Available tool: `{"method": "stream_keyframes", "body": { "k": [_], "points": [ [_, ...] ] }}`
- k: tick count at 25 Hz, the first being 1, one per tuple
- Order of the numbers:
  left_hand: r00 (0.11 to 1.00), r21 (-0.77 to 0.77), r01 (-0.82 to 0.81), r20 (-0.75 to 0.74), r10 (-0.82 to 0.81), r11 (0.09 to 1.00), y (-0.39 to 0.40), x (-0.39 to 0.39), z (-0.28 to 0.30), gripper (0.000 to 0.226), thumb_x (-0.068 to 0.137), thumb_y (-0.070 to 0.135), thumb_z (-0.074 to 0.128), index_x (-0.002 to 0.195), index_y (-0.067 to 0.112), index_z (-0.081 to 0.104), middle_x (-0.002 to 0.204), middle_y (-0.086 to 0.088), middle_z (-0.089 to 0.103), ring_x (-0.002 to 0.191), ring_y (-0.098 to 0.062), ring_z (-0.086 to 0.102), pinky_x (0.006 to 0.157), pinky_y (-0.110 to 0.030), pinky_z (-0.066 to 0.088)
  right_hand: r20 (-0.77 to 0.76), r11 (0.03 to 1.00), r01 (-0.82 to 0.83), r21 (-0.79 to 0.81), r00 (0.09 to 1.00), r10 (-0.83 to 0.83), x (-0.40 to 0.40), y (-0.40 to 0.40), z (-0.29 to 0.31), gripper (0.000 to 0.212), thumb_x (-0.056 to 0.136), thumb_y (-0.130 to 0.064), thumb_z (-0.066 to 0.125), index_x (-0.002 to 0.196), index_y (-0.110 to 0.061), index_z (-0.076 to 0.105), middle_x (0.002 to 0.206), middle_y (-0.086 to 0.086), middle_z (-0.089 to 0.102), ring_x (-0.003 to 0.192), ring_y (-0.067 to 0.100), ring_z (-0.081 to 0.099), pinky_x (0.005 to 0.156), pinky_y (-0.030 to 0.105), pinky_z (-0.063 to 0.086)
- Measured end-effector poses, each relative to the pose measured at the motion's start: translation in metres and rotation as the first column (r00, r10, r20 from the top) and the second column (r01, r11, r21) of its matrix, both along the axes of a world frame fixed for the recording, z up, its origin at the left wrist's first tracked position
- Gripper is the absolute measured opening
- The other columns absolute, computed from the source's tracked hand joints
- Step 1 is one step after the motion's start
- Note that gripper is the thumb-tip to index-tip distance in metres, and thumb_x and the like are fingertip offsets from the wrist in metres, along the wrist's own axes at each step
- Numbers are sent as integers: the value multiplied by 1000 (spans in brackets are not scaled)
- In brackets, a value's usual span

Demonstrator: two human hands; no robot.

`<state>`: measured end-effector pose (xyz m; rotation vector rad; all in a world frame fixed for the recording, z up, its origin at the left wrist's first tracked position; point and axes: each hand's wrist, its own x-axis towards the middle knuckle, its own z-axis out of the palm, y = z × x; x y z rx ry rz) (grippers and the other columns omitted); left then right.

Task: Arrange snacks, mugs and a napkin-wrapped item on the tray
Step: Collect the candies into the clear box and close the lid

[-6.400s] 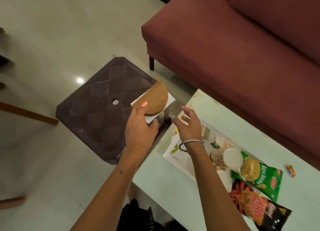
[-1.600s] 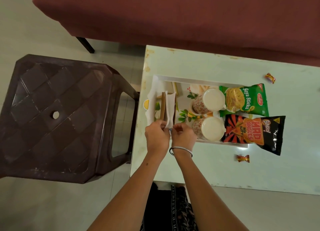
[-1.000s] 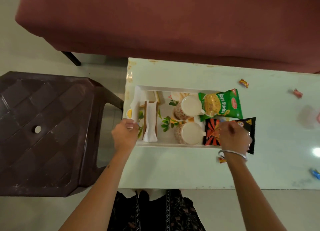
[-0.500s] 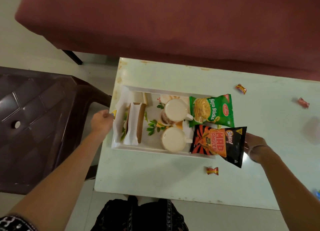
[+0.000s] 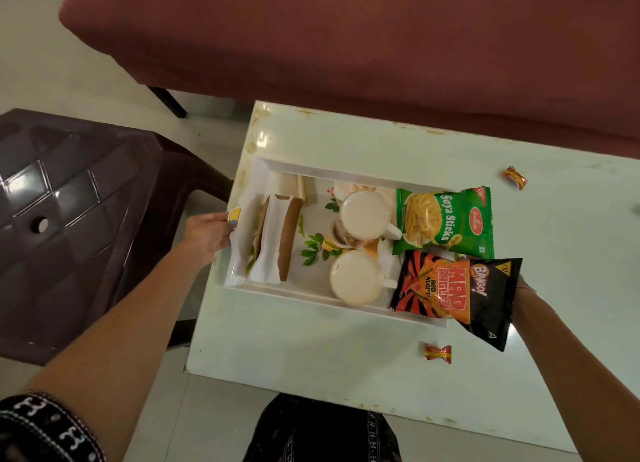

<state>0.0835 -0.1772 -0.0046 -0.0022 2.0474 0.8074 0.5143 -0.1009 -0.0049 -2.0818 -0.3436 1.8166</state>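
While my left hand (image 5: 207,237) curls around the white tray (image 5: 311,293) at its 9 o'clock end, my right hand (image 5: 524,290) is at the 3 o'clock end, almost wholly hidden behind the black Bingo packet (image 5: 457,293), so I cannot tell its grip. That tray sits on the pale table (image 5: 329,347), printed with green leaves. At 9 o'clock inside it lies the brown flat item (image 5: 289,234) folded in a white napkin (image 5: 268,240). 2 mugs (image 5: 363,219) sit at the centre, rims up. At 2 o'clock the green Soya Sticks packet (image 5: 446,221) overhangs the rim; the black packet overlaps the 4 o'clock corner. The mug patterns are hard to make out.
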Motion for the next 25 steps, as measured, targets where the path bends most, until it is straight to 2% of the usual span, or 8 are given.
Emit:
{"method": "stream_keyframes", "body": {
  "k": [3, 12, 19, 22, 24, 25],
  "points": [
    [1000, -16, -4, 20, 5, 1000, 2, -4, 2, 17, 78, 2, 67, 91, 12, 64, 112, -12, 62, 100, -25, 64, 90, -46, 54, 2, 1000, 13, 10, 1000, -13, 0, 3, -3, 39, 100, -33, 26, 71, -13, 45, 35, 1, 59, 30, 13, 58, 31, 23, 49],
    [1000, -6, 16, -25, -16, 1000, 4, 0, 6, 15, 79, 1, 67, 90, 10, 64, 114, -14, 63, 99, -27, 64, 89, -47, 54, -13, 997, 75, -8, 997, -75, 1, 1, 0, 38, 99, -28, 23, 71, -14, 44, 36, 4, 59, 31, 17, 59, 32, 26, 50],
    [997, 52, 71, -6, -71, 996, 19, 31, 8, 16, 79, -5, 64, 92, 3, 62, 106, -17, 63, 93, -30, 63, 81, -42, 55, -11, 994, 110, 10, 994, -110, 43, 5, 20, 39, 99, -28, 23, 68, -13, 42, 33, 4, 57, 27, 15, 56, 28, 24, 46],
    [997, 62, 75, 18, -76, 995, 25, 62, 10, 13, 78, -11, 62, 85, 0, 62, 98, -17, 63, 80, -29, 63, 72, -39, 54, -23, 994, 106, 22, 994, -106, 76, 12, 28, 38, 99, -28, 24, 69, -13, 43, 34, 4, 58, 28, 16, 57, 28, 24, 46],
    [995, 72, 92, 28, -94, 993, 28, 86, 13, 17, 76, -13, 62, 75, 4, 62, 87, -15, 64, 68, -25, 62, 60, -33, 55, -54, 995, 103, 15, 993, -102, 94, 16, 38, 26, 91, -28, 40, 70, -13, 44, 35, 5, 58, 30, 17, 58, 30, 25, 48],
    [995, 75, 88, 29, -91, 993, 29, 97, 15, 20, 76, -15, 62, 73, 5, 61, 81, -14, 64, 65, -24, 62, 55, -31, 54, -76, 995, 95, 17, 993, -93, 103, 18, 41, 20, 75, -29, 57, 70, -13, 46, 36, 5, 59, 31, 17, 58, 31, 25, 49]
  ]
}}
